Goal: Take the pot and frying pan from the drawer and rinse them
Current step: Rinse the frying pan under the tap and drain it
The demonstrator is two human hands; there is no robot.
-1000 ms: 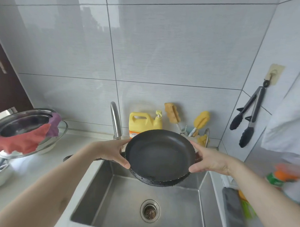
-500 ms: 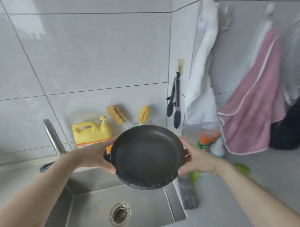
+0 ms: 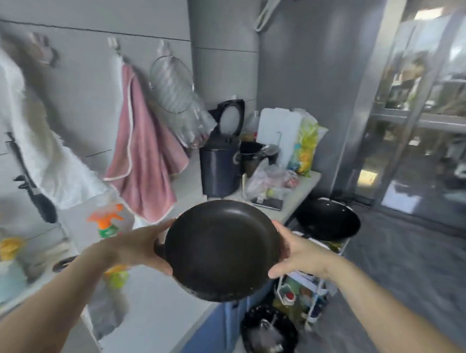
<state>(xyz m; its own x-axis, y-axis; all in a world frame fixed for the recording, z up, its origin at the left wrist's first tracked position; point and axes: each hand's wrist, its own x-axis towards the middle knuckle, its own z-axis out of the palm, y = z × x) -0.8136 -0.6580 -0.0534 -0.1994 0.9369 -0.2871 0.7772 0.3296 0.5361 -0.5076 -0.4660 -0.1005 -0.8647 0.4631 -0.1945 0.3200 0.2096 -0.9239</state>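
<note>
A black frying pan is held up in the air in front of me, tilted with its inside facing me, above the white counter's edge. My left hand grips its left rim by the handle base, and the handle runs back under my forearm. My right hand grips the right rim, thumb over the near edge. The sink is out of frame to the left. The view is motion-blurred.
A white counter lies below the pan. A pink towel and a white cloth hang on the wall. A dark rice cooker, bags and a spray bottle stand on the counter. A black wok tops a rack at right; a black bin sits on the floor.
I have turned to the right with the pan in both hands. The sink and tap have left the view; the counter end, wok and floor have come in.
</note>
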